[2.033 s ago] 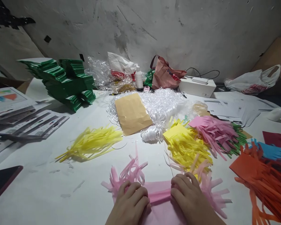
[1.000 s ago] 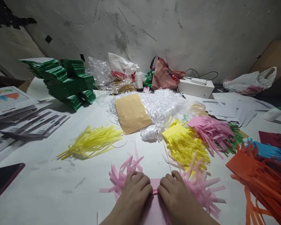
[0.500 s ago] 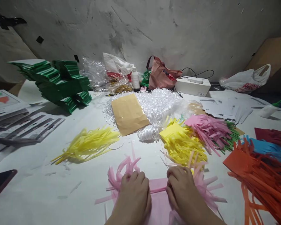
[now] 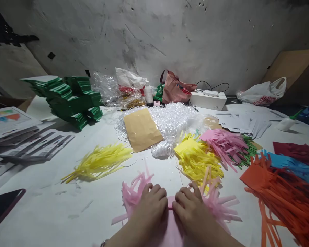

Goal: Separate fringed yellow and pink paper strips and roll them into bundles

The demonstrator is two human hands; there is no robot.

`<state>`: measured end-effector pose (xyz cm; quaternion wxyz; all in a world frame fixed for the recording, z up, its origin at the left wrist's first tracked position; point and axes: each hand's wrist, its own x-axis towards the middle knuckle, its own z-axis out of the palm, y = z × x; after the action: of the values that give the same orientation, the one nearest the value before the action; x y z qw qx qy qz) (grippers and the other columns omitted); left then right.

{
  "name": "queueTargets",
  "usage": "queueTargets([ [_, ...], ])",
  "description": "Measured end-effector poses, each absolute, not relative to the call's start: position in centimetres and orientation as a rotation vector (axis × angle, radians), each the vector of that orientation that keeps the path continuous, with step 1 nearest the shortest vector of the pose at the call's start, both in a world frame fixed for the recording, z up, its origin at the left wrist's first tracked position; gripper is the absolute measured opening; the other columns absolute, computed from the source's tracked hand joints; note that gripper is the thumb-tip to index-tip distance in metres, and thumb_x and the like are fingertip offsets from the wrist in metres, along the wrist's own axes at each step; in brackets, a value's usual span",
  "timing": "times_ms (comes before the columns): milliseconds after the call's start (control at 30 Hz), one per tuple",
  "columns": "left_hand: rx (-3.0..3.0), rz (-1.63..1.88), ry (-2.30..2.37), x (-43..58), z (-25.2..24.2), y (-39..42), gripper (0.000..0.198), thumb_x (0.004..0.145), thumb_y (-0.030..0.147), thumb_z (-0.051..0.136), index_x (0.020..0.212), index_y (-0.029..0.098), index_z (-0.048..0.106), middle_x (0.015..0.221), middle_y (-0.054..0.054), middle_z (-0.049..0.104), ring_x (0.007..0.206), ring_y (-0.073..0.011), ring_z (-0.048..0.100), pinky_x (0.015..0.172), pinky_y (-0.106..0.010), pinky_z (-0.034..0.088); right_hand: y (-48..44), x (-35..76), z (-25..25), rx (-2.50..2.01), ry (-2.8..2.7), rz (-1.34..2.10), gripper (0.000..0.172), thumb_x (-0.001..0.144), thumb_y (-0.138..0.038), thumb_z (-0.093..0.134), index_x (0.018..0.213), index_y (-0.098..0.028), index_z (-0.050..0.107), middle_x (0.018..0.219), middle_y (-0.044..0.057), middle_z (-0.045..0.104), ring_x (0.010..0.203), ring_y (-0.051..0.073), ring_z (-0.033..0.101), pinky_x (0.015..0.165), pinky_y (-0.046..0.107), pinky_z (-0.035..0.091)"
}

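Pink fringed tissue paper [image 4: 172, 228] lies on the white table in front of me, with cut strips fanning out at both sides. My left hand [image 4: 153, 202] has its fingers curled down on the paper's folded middle. Close by on the right, my right hand [image 4: 190, 206] curls over the same fold, its fingertips pressed to it. Between the hands a short darker pink roll or crease shows. Both thumbs are largely hidden. Just beyond the right hand sits a yellow fringed paper bundle [image 4: 199, 159]; a twisted yellow tassel [image 4: 100, 163] lies to the left.
White string [image 4: 175, 118] is heaped behind a brown envelope [image 4: 142, 130]. Orange fringed paper [image 4: 275, 192] and a pink fringed bundle [image 4: 226, 144] lie right. Green stacks [image 4: 72, 99], printed cards [image 4: 38, 144] and a dark flat device [image 4: 5, 207] are left. A glue bottle [image 4: 285, 124] stands far right.
Both hands have drawn closer together along the pink paper's fold, so less of the fold shows between them. The whole view has shifted slightly.
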<state>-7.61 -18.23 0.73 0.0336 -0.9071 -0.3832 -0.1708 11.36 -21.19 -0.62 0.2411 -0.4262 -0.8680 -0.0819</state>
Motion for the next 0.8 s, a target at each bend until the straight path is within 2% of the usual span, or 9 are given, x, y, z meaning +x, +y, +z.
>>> queueTargets([
  [133, -2.898, -0.703, -1.023, -7.9, 1.3, -19.5, 0.020, 0.088, 0.002, 0.059, 0.079, 0.020, 0.063, 0.084, -0.002, 0.069, 0.081, -0.0195, 0.060, 0.079, -0.035, 0.044, -19.9, 10.7, -0.6, -1.064, -2.390, -0.443, 0.022, 0.091, -0.010, 0.061, 0.071, -0.020, 0.058, 0.072, 0.000, 0.059, 0.075, 0.019, 0.049, 0.105, 0.044, 0.028],
  [267, -2.953, -0.762, -0.784, -8.3, 0.1, -20.7, 0.017, 0.100, 0.015, 0.052, 0.108, 0.018, 0.067, 0.103, -0.006, 0.076, 0.094, -0.0206, 0.067, 0.086, -0.031, 0.052, -17.4, 12.0, 1.5, -1.127, -2.181, -0.378, 0.028, 0.097, -0.010, 0.052, 0.071, -0.021, 0.056, 0.071, -0.002, 0.060, 0.076, 0.017, 0.054, 0.096, 0.038, 0.033],
  [333, -2.870, -0.701, -0.821, -8.8, -0.6, -20.7, 0.027, 0.098, 0.023, 0.056, 0.123, 0.018, 0.064, 0.122, -0.008, 0.075, 0.109, -0.0246, 0.068, 0.095, -0.035, 0.053, -16.0, 13.7, 3.2, -1.197, -2.076, -0.411, 0.026, 0.100, -0.013, 0.049, 0.077, -0.021, 0.059, 0.075, -0.001, 0.063, 0.078, 0.017, 0.057, 0.095, 0.038, 0.033],
  [500, -2.785, -0.462, -0.848, -10.4, -2.3, -19.9, 0.059, 0.084, 0.031, 0.072, 0.141, 0.021, 0.056, 0.145, -0.011, 0.063, 0.128, -0.0335, 0.061, 0.102, -0.043, 0.054, -14.3, 21.2, 7.8, -1.333, -1.806, -0.611, 0.018, 0.102, -0.023, 0.055, 0.088, -0.019, 0.066, 0.087, 0.004, 0.072, 0.088, 0.022, 0.065, 0.094, 0.042, 0.035],
  [567, -2.785, -0.480, -0.900, -10.9, -3.6, -19.7, 0.065, 0.085, 0.031, 0.072, 0.146, 0.023, 0.051, 0.151, -0.011, 0.058, 0.133, -0.0325, 0.057, 0.105, -0.042, 0.052, -14.6, 25.2, 9.6, -1.377, -1.708, -0.747, 0.021, 0.101, -0.028, 0.056, 0.086, -0.019, 0.067, 0.087, 0.007, 0.073, 0.090, 0.025, 0.066, 0.092, 0.044, 0.037],
  [633, -2.777, -0.547, -0.979, -11.2, -5.1, -19.4, 0.066, 0.084, 0.032, 0.071, 0.147, 0.024, 0.050, 0.152, -0.011, 0.056, 0.134, -0.0319, 0.057, 0.105, -0.041, 0.053, -15.6, 29.3, 11.3, -1.382, -1.616, -1.025, 0.027, 0.102, -0.034, 0.056, 0.083, -0.019, 0.067, 0.082, 0.007, 0.072, 0.081, 0.024, 0.067, 0.083, 0.041, 0.040],
  [700, -2.773, -0.624, -1.017, -11.4, -6.3, -19.0, 0.069, 0.080, 0.035, 0.072, 0.146, 0.024, 0.052, 0.151, -0.012, 0.057, 0.131, -0.0333, 0.059, 0.100, -0.041, 0.057, -17.3, 33.0, 13.0, -1.348, -1.524, -1.271, 0.030, 0.101, -0.038, 0.056, 0.081, -0.019, 0.068, 0.076, 0.007, 0.072, 0.072, 0.023, 0.066, 0.075, 0.039, 0.042],
  [767, -2.804, -0.698, -0.964, -11.6, -6.2, -18.8, 0.068, 0.078, 0.036, 0.072, 0.143, 0.025, 0.055, 0.147, -0.013, 0.061, 0.127, -0.0338, 0.062, 0.095, -0.040, 0.060, -19.4, 35.4, 14.5, -1.327, -1.456, -1.402, 0.028, 0.101, -0.039, 0.057, 0.084, -0.020, 0.068, 0.075, 0.009, 0.072, 0.072, 0.024, 0.067, 0.070, 0.039, 0.042],
  [800, -2.824, -0.740, -0.950, -11.6, -5.6, -18.8, 0.064, 0.079, 0.035, 0.071, 0.141, 0.025, 0.057, 0.144, -0.013, 0.064, 0.126, -0.0334, 0.063, 0.095, -0.040, 0.060, -20.6, 35.9, 15.0, -1.368, -1.427, -1.389, 0.025, 0.101, -0.037, 0.056, 0.088, -0.021, 0.069, 0.080, 0.010, 0.072, 0.076, 0.026, 0.068, 0.073, 0.041, 0.043],
])
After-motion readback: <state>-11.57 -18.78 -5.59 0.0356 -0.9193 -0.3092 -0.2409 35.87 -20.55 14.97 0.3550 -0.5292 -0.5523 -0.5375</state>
